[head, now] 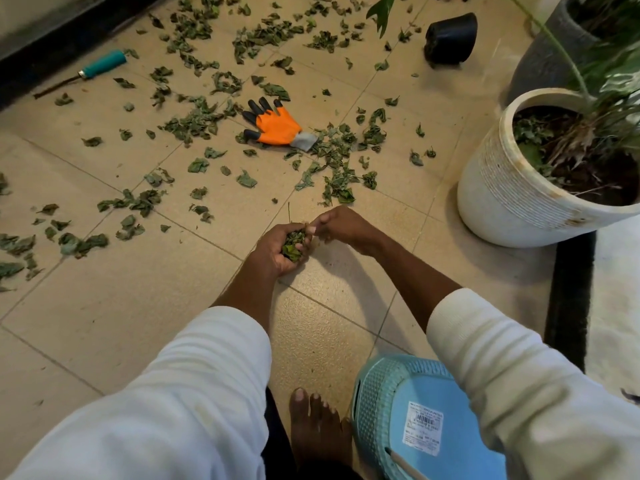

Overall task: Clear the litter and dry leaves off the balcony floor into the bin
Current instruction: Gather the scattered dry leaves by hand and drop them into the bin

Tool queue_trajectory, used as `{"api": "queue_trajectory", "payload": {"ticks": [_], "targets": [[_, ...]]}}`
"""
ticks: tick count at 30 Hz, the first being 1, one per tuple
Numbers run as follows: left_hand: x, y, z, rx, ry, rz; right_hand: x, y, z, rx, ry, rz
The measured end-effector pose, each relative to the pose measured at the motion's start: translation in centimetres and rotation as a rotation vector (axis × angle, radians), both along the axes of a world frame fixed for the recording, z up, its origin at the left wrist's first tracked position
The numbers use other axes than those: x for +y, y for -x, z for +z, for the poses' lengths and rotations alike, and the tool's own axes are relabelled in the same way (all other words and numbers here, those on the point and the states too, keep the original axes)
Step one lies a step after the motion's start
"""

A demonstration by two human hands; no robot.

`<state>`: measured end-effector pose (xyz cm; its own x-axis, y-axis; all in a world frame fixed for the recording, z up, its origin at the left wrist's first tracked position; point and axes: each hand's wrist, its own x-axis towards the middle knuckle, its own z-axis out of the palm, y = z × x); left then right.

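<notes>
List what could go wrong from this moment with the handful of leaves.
1. The left hand grips a full clump of leaves while the right hand pinches at its top; bits could spill back onto the floor tiles.
2. The light blue bin sits close by the bare foot, partly under the right sleeve; a carry across could miss its opening.
3. The orange glove lies among the scattered leaves and could get scooped up too.
</notes>
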<state>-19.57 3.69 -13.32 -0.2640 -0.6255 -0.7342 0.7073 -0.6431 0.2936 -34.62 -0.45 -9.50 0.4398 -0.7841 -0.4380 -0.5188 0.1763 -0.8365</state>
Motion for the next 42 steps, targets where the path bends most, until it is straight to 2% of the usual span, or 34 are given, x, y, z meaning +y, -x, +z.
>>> {"api": "queue_trajectory", "payload": {"ticks": [2, 5, 8, 11, 16, 22, 25, 29, 35, 39, 42], "targets": [[-0.5, 0.2, -0.3, 0.045, 0.026, -0.003, -1.3, 0.6, 0.0, -0.013, 0.013, -0.009], [-1.7, 0.5, -0.9, 0.091, 0.011, 0.034, -4.2, 1.9, -0.6, 0.020, 0.181, -0.193], [-2.9, 0.1, -1.0, 0.090, 0.025, 0.082, -8.1, 3.2, -1.0, 0.344, 0.219, -0.281], [-3.6, -0.5, -0.9, 0.073, 0.031, 0.104, -11.0, 3.8, -1.0, 0.576, 0.125, -0.158], [-4.0, -1.8, -0.7, 0.025, 0.024, 0.129, -13.1, 2.0, -1.4, 0.583, 0.096, 0.049], [-3.2, -3.0, -1.1, -0.030, -0.015, 0.176, -10.7, -2.0, -1.5, 0.741, 0.331, 0.449], [-2.5, -2.8, -1.3, -0.039, -0.029, 0.190, -8.2, -3.0, -2.8, 0.769, 0.497, 0.516], [-1.5, -2.1, -1.0, -0.067, -0.030, 0.161, -4.8, -2.4, -5.2, 0.739, 0.654, 0.390], [-0.1, -2.0, 0.5, -0.150, -0.023, 0.097, -0.5, -1.2, -5.0, 0.723, 0.776, 0.363], [0.7, -2.7, 1.4, -0.174, -0.027, 0.104, 0.6, -0.6, -5.4, 0.667, 0.748, 0.307], [1.3, -3.3, 1.6, -0.180, -0.042, 0.080, -0.1, -0.7, -4.4, 0.514, 0.550, 0.067]]}}
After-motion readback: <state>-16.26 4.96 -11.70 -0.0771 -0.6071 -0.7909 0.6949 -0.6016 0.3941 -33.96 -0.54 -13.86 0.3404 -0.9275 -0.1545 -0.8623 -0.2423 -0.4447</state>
